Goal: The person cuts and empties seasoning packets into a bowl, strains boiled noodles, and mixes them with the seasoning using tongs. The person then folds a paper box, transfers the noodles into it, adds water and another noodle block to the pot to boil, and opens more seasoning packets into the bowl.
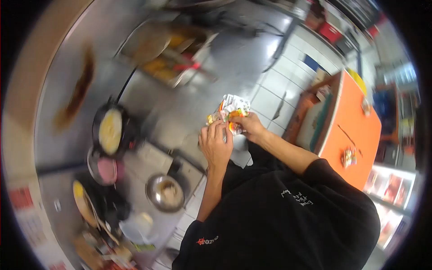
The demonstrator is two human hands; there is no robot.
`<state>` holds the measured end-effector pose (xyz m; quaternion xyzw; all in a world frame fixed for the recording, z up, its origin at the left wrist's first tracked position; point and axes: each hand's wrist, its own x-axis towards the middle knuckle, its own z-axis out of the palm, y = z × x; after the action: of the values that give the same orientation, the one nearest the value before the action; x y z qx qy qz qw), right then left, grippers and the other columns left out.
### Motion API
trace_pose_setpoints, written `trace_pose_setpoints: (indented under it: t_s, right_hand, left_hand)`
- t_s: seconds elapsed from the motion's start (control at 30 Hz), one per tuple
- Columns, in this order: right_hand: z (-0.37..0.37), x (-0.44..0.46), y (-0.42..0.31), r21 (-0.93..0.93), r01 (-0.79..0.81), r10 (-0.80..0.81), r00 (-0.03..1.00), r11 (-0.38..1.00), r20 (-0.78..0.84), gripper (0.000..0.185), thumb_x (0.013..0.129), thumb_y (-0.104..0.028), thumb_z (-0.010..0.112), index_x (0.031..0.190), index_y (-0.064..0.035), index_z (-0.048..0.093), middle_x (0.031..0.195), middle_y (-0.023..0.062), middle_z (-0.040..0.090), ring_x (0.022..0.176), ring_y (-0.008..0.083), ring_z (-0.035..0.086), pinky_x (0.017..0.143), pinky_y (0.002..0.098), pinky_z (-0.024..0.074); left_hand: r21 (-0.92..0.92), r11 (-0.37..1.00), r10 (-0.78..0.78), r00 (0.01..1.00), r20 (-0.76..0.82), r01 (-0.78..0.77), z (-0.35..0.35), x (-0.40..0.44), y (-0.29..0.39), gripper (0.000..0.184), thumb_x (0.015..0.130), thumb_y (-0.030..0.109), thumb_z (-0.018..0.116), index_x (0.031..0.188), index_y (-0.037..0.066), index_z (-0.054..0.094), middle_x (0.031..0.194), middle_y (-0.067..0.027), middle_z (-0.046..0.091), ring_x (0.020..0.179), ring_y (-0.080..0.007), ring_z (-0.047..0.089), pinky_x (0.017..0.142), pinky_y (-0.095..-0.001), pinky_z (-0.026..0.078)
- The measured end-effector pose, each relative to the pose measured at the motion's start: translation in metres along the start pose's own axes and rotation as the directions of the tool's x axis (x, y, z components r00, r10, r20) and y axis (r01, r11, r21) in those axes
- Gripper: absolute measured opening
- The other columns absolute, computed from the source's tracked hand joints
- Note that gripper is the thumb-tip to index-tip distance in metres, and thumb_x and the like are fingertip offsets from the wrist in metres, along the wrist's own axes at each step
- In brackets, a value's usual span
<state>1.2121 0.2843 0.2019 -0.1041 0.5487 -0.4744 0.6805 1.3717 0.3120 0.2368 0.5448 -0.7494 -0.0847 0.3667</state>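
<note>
White-and-orange crinkled flexible packet (236, 104) clamped between left grip (216, 140) and right grip (248, 128).
Fingers pinched on it, grips nearly together. Round silver metal bowl (152, 199) on grey counter (137, 185), left of left grip; round black pan (126, 120) with yellow food (110, 132) farther left (that side's blurry).

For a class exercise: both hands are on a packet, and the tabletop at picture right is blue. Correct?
The colour is wrong: the head view shows the tabletop is orange. The left hand and right hand are on a packet.
</note>
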Motion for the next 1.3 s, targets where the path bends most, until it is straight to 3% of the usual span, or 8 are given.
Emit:
trace_pose_setpoints:
  t_s: [0.47, 1.07, 1.1, 1.13, 1.17, 1.2, 1.23, 1.3]
  right_hand:
    - [-0.370, 0.040, -0.313, 0.429, 0.435, -0.243, 0.869, 0.792, -0.432, 0.033, 0.094, -0.013, 0.082, 0.124, -0.0050, 0.071, 0.104, 0.0026, 0.074, 0.092, 0.0141, 0.071, 0.077, 0.0323, 0.0580]
    - [-0.800, 0.426, -0.485, 0.331, 0.716, 0.020, 0.406, 0.615, -0.914, 0.035, 0.088, -0.009, 0.084, 0.119, 0.0010, 0.072, 0.108, 0.0093, 0.077, 0.092, 0.0211, 0.074, 0.078, 0.0386, 0.0596]
    - [-0.844, 0.460, -0.467, 0.221, 0.697, 0.070, 0.239, 0.682, -0.969, 0.034, 0.089, -0.013, 0.085, 0.117, 0.0020, 0.072, 0.108, 0.0102, 0.077, 0.090, 0.0224, 0.074, 0.077, 0.0394, 0.0588]
    - [-0.904, 0.488, -0.444, 0.101, 0.089, 0.097, 0.040, 0.991, -0.994, 0.037, 0.095, -0.031, 0.080, 0.109, 0.0028, 0.074, 0.103, 0.0150, 0.077, 0.086, 0.0256, 0.073, 0.074, 0.0419, 0.0574]
    - [-0.940, 0.504, -0.421, -0.280, -0.212, -0.327, -0.241, 0.936, -0.914, 0.047, 0.101, -0.045, 0.069, 0.103, 0.0016, 0.076, 0.093, 0.0170, 0.076, 0.078, 0.0264, 0.071, 0.068, 0.0435, 0.0566]
    - [-1.000, 0.540, -0.378, -0.249, -0.072, -0.259, -0.266, 0.966, -0.929, 0.053, 0.099, -0.051, 0.068, 0.090, 0.0009, 0.077, 0.086, 0.0212, 0.077, 0.078, 0.0398, 0.073, 0.071, 0.0527, 0.0562]
    - [-1.058, 0.525, -0.345, -0.325, -0.576, -0.277, 0.173, 0.750, -0.945, 0.045, 0.105, -0.046, 0.062, 0.103, -0.0037, 0.077, 0.087, 0.0133, 0.076, 0.071, 0.0271, 0.071, 0.064, 0.0476, 0.0566]
    - [-1.083, 0.528, -0.357, -0.039, -0.183, -0.021, 0.099, 0.982, -0.995, 0.049, 0.096, -0.051, 0.073, 0.106, -0.0034, 0.077, 0.091, 0.0133, 0.077, 0.078, 0.0312, 0.073, 0.070, 0.0485, 0.0601]
  left_hand:
    - [-0.472, 0.715, 0.678, 0.675, 0.291, -0.515, 0.392, 0.245, 0.321, 0.019, 0.092, 0.018, 0.075, 0.108, 0.009, 0.078, 0.119, -0.0018, 0.075, 0.108, -0.0271, 0.064, 0.088, -0.0438, 0.046]
    - [-0.514, 0.766, 0.643, 0.455, 0.617, -0.386, 0.746, 0.472, 0.437, 0.034, 0.095, 0.018, 0.074, 0.127, 0.008, 0.070, 0.123, -0.0118, 0.069, 0.113, -0.0355, 0.062, 0.099, -0.0490, 0.047]
    - [-0.464, 0.812, 0.581, 0.431, 0.690, -0.353, 0.761, 0.480, 0.430, 0.034, 0.096, 0.018, 0.073, 0.128, 0.008, 0.070, 0.123, -0.0119, 0.069, 0.114, -0.0356, 0.062, 0.098, -0.0490, 0.048]
    - [-0.425, 0.832, 0.551, 0.434, 0.713, -0.357, 0.777, 0.487, 0.425, 0.034, 0.096, 0.018, 0.073, 0.128, 0.008, 0.070, 0.123, -0.0119, 0.069, 0.114, -0.0356, 0.062, 0.098, -0.0490, 0.048]
    - [-0.425, 0.845, 0.527, 0.372, 0.765, -0.323, 0.792, 0.491, 0.421, 0.034, 0.096, 0.019, 0.073, 0.128, 0.008, 0.069, 0.124, -0.0116, 0.069, 0.114, -0.0354, 0.063, 0.098, -0.0487, 0.048]
    - [-0.391, 0.873, 0.475, 0.328, 0.816, -0.291, 0.796, 0.496, 0.411, 0.034, 0.096, 0.019, 0.073, 0.129, 0.009, 0.069, 0.125, -0.0113, 0.069, 0.114, -0.0351, 0.063, 0.097, -0.0484, 0.048]
    - [-0.266, 0.914, 0.378, 0.402, 0.834, -0.308, 0.795, 0.501, 0.403, 0.034, 0.096, 0.019, 0.073, 0.129, 0.009, 0.069, 0.125, -0.0113, 0.069, 0.114, -0.0351, 0.063, 0.097, -0.0484, 0.048]
    - [-0.217, 0.941, 0.279, 0.230, 0.933, -0.261, 0.821, 0.502, 0.397, 0.035, 0.097, 0.019, 0.072, 0.130, 0.010, 0.068, 0.128, -0.0105, 0.068, 0.116, -0.0344, 0.063, 0.097, -0.0474, 0.048]
